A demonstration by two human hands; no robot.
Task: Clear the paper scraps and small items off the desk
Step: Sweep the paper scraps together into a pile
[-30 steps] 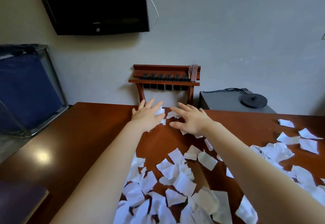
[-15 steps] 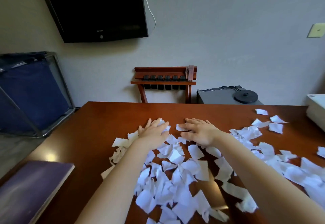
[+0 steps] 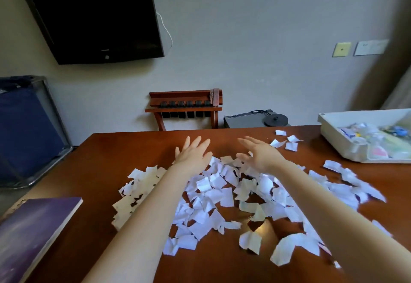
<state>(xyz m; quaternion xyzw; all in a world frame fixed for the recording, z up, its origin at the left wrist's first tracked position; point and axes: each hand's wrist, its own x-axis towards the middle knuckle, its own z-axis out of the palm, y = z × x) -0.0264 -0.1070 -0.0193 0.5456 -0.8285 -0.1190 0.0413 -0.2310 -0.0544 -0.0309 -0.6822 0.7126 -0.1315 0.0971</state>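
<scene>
Head camera, looking down my two bare forearms: my left hand [image 3: 193, 154] and my right hand [image 3: 260, 156] reach side by side over the far edge of a heap of white paper scraps [image 3: 219, 190] on the brown desk [image 3: 111, 153]. The fingers [image 3: 196, 143] of the left hand are straight and fanned, palm down, gripping nothing. Those of the right hand are spread and slightly bent, the thumb turned toward the left hand, and they too hold nothing. Whether either palm touches the paper I cannot tell.

The heap runs from beneath my hands back toward me, filling the space between my forearms and spilling out on both sides, more thinly to the right of my right forearm. A few loose scraps [image 3: 287, 142] lie apart near the desk's far edge, between my right hand and a white tray [image 3: 333, 124]. The tray sits at the far right of the desk and holds small items [image 3: 375, 140], coloured but too blurred to name.

A purple book [image 3: 33, 227] lies at the near left corner, apart from the paper. Beyond the desk a wooden rack [image 3: 186, 99] stands against the wall, with a grey box [image 3: 242, 120] beside it carrying a black disc [image 3: 275, 120]. A black television [image 3: 95, 15] hangs on the wall, and a blue bin [image 3: 26, 131] in a metal frame stands at left.
</scene>
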